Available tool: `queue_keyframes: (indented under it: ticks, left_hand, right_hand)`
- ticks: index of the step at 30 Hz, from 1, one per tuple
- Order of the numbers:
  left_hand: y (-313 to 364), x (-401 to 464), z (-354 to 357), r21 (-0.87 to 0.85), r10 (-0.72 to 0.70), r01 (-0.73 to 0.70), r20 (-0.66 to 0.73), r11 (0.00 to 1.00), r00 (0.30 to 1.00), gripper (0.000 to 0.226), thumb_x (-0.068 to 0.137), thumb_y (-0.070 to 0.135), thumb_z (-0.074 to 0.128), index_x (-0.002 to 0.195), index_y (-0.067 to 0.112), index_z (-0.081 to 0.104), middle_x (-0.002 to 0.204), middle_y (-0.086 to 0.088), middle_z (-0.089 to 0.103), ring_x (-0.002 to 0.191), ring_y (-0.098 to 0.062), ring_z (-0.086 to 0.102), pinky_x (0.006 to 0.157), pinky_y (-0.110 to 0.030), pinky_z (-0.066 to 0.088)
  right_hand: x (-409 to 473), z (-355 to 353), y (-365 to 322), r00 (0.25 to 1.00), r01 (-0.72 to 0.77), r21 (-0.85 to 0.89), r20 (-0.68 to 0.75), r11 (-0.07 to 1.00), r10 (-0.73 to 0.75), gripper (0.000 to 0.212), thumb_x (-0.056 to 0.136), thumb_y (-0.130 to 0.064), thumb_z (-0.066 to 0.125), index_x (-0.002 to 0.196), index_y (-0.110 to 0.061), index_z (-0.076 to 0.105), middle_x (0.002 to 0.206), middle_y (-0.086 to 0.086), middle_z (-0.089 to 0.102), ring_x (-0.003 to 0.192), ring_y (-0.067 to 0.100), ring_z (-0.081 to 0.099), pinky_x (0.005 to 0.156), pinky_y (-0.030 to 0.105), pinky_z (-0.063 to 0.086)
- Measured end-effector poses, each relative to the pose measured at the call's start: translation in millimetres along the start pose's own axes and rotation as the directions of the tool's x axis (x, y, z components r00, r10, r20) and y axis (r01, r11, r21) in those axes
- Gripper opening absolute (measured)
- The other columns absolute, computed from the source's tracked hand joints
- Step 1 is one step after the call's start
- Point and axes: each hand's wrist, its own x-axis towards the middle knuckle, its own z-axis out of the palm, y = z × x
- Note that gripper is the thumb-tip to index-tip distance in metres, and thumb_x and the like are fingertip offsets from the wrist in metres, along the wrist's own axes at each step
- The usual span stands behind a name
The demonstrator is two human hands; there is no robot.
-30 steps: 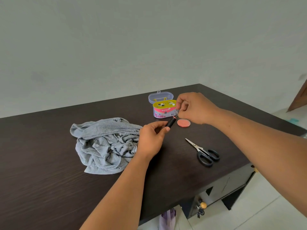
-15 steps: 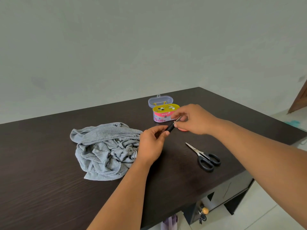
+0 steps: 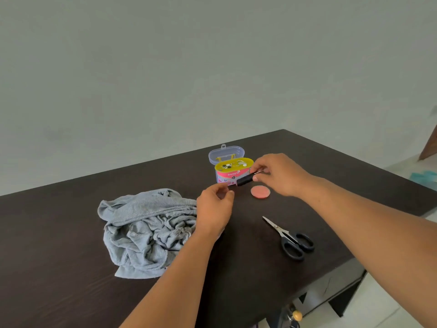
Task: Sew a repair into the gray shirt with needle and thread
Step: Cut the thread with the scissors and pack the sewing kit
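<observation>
- Crumpled gray knit shirt [image 3: 147, 230]: lies bunched on the dark brown wood-grain tabletop [image 3: 47, 268], at the left, in the same place as before; its right edge is partly hidden by the left wrist.
- Left hand [image 3: 214, 209]: fingers curled, thumb and forefinger tips pressed together in a grip near the pink end of the spool. Whether thread lies between them cannot be told. Half a second ago this hand held the spool itself.
- Black thread spool [image 3: 244, 180]: now tilted in the air in front of the sewing kit, passed to the right hand.
- Small sewing kit box with yellow tray and clear hinged lid [image 3: 233, 170]: open, unmoved at the rear.
- Round pink disc [image 3: 260, 192]: flat on the tabletop, uncovered again.
- Right hand [image 3: 281, 174]: grip pinching the spool's right end, with a thin silver needle [image 3: 259, 171] at the fingertips.
- Black-handled steel scissors [image 3: 290, 239]: closed, unmoved at the right.
</observation>
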Motion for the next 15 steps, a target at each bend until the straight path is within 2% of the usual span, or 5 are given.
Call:
queue_keyframes:
  ticks: [6, 8, 10, 13, 15]
  left_hand:
    - [18.1, 46.8, 2.2, 0.118, -0.041, 0.045, -0.034, 0.992, 0.999, 0.039, 0.09, 0.018, 0.07, 0.128, 0.012, 0.064, 0.12, 0.004, 0.069, 0.098, -0.011, 0.062, 0.075, -0.017, 0.044]
    - [12.5, 59.0, 4.8, 0.139, -0.118, 0.117, -0.006, 0.983, 0.993, 0.067, 0.088, 0.02, 0.075, 0.147, 0.008, 0.046, 0.14, -0.002, 0.058, 0.12, -0.02, 0.06, 0.093, -0.028, 0.049]
    - [4.5, 70.5, 8.2, 0.175, -0.185, 0.177, 0.034, 0.969, 0.982, 0.091, 0.085, 0.023, 0.081, 0.157, 0.009, 0.028, 0.157, -0.007, 0.044, 0.141, -0.025, 0.046, 0.11, -0.036, 0.041]
    - [-7.2, 84.4, 14.3, 0.187, -0.209, 0.192, 0.078, 0.963, 0.975, 0.105, 0.079, 0.03, 0.086, 0.159, 0.009, 0.021, 0.159, -0.006, 0.041, 0.144, -0.025, 0.043, 0.114, -0.037, 0.038]
    - [-11.7, 88.6, 19.4, 0.17, -0.178, 0.166, 0.057, 0.971, 0.982, 0.104, 0.076, 0.036, 0.088, 0.156, 0.008, 0.027, 0.151, -0.004, 0.051, 0.137, -0.023, 0.05, 0.106, -0.033, 0.043]
  right_hand:
    - [40.5, -9.1, 9.9, 0.995, -0.009, 0.064, -0.097, 0.998, 0.015, 0.016, 0.092, -0.024, 0.068, 0.108, -0.025, 0.071, 0.099, -0.01, 0.063, 0.096, 0.015, 0.063, 0.089, 0.039, 0.053]
    - [52.6, -7.2, 10.9, 0.995, -0.009, 0.088, -0.102, 0.996, 0.018, 0.016, 0.092, -0.024, 0.068, 0.107, -0.026, 0.071, 0.1, -0.009, 0.064, 0.096, 0.013, 0.063, 0.089, 0.039, 0.054]
    - [62.0, -3.0, 12.0, 0.995, -0.006, 0.117, -0.1, 0.993, 0.018, 0.016, 0.092, -0.024, 0.068, 0.108, -0.026, 0.071, 0.102, -0.008, 0.066, 0.097, 0.012, 0.063, 0.091, 0.038, 0.054]
    - [72.0, 5.8, 16.1, 0.994, -0.012, 0.149, -0.106, 0.989, 0.028, 0.017, 0.092, -0.024, 0.068, 0.108, -0.026, 0.071, 0.105, -0.007, 0.067, 0.098, 0.012, 0.062, 0.093, 0.039, 0.053]
    - [78.1, 12.1, 19.1, 0.993, -0.016, 0.173, -0.11, 0.985, 0.035, 0.016, 0.092, -0.024, 0.068, 0.107, -0.026, 0.071, 0.102, -0.009, 0.066, 0.099, 0.013, 0.062, 0.093, 0.041, 0.053]
